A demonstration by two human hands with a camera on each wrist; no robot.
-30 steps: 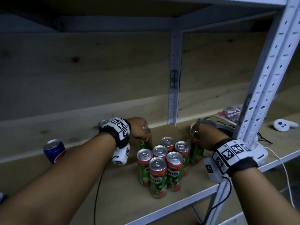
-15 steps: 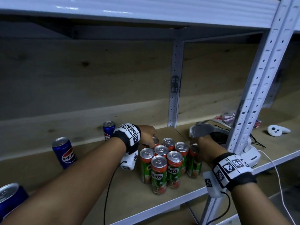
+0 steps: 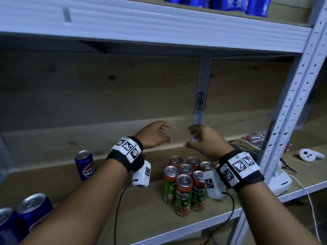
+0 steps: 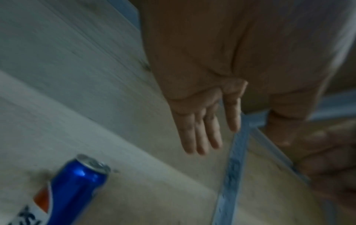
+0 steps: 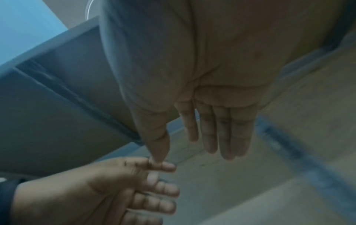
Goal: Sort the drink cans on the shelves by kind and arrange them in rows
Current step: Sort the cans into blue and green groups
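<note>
Several green and red Milo cans [image 3: 184, 193] stand packed together near the front of the wooden shelf [image 3: 141, 218]. Both hands hover in the air above and behind the cluster, palms toward each other. My left hand [image 3: 155, 134] is empty with its fingers relaxed and straight, as the left wrist view [image 4: 202, 118] shows. My right hand [image 3: 203, 140] is also empty and spread [image 5: 217, 126]. A blue Pepsi can [image 3: 85, 164] stands upright to the left [image 4: 75, 188]. Two more blue cans [image 3: 26, 214] sit at the bottom left corner.
A white steel upright [image 3: 290, 103] rises at the right front, and a back post [image 3: 200, 96] stands behind the hands. A white headset [image 3: 277, 179], cables, a white controller [image 3: 310, 154] and small packets [image 3: 254, 138] lie beyond the upright. Blue packs [image 3: 221, 3] sit on the upper shelf.
Both hands let go of the Milo cans at the sides of the cluster and rose above it with fingers spread. The camera tilted up, showing the upper shelf.
</note>
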